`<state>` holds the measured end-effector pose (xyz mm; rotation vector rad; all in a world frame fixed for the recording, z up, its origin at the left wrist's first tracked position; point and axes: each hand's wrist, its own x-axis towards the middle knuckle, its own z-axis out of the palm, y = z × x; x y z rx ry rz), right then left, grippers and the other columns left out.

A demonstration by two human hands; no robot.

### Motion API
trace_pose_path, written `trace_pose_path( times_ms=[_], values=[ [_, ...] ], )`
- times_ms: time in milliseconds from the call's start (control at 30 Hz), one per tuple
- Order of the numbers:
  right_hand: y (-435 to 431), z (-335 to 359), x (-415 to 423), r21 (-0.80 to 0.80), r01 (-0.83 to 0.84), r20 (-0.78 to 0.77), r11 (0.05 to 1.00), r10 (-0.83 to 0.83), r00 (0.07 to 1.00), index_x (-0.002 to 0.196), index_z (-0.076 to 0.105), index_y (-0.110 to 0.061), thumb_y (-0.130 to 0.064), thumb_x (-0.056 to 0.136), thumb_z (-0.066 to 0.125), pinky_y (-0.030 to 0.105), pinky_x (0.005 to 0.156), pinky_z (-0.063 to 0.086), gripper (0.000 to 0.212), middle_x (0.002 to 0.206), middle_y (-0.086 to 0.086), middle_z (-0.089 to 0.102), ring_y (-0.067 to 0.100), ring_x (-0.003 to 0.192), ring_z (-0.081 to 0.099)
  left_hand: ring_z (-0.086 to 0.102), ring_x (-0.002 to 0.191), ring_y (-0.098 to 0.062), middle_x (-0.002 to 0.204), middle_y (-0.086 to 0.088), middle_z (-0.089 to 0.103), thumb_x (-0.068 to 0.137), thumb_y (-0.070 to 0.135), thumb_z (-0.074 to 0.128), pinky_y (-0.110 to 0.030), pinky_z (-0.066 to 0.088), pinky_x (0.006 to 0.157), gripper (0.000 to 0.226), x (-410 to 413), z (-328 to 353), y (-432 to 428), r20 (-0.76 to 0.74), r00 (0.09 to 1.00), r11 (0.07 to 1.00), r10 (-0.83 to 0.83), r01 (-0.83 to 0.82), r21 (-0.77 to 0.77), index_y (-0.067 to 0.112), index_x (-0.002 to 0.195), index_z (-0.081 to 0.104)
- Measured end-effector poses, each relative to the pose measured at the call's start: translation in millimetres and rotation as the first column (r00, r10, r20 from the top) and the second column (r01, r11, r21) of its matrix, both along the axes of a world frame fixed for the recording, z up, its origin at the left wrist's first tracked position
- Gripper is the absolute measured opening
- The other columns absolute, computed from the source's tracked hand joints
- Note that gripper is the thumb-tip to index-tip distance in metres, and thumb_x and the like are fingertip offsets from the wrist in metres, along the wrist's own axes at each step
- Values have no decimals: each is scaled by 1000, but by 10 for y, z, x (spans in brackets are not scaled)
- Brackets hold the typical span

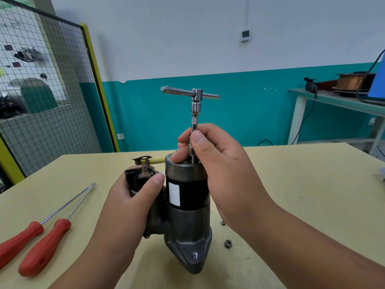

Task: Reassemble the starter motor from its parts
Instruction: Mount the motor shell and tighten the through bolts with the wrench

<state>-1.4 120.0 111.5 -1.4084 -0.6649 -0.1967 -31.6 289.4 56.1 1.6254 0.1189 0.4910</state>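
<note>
Atop the starter motor (187,207): right hand (225,170) pinches T-handle driver (195,115), left hand (133,199) grips solenoid (140,181); probably end-bolt tightening, next needing a plumb twist.

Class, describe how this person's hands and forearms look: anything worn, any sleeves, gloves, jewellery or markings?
The left hand and right hand are bare: no gloves, rings or watch show. The left forearm and right forearm are uncovered to the picture's edge; no sleeve is in view. The visible nails are short.

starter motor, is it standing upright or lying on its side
Upright: the starter motor stands nose-down on the table, end cap on top. The left hand grips its solenoid and the right hand pinches the T-handle driver.
</note>
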Motion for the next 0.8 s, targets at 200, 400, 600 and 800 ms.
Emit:
trace_pose_path(
  times_ms=[200,400,600,800],
  values=[
    [7,2,4,-1,11,36,1000,-11,999,96,64,-32,-44,102,49,17,78,56,20,86,-8,76,8,88,71,80,91,-30,98,2,81,59,73,74,-47,63,54,50,0,-12,3,5,1000,999,-14,14,-32,46,101,75],
    [-6,-5,2,43,-28,-9,999,28,1000,98,69,-34,-42,102,45,11,76,53,26,87,-5,77,5,89,71,80,89,-33,98,0,81,61,73,74,-57,65,56,51,-2,-15,14,-5,1000,999,-20,20,-26,44,102,75],
    [7,-5,4,5,-14,-3,1000,14,1000,99,67,-37,-45,101,44,23,79,57,24,89,-7,76,10,93,71,80,93,-32,98,1,81,59,73,73,-58,66,62,52,-11,1,1,-1,1000,999,-20,20,-35,45,102,75],
    [9,0,-1,12,-1,32,1000,1,999,98,66,-35,-43,102,49,12,80,54,19,87,-8,76,8,91,71,80,94,-33,101,1,82,61,74,73,-69,64,67,51,-3,-7,6,5,1000,1000,-13,13,-23,46,103,75]
  ],
)
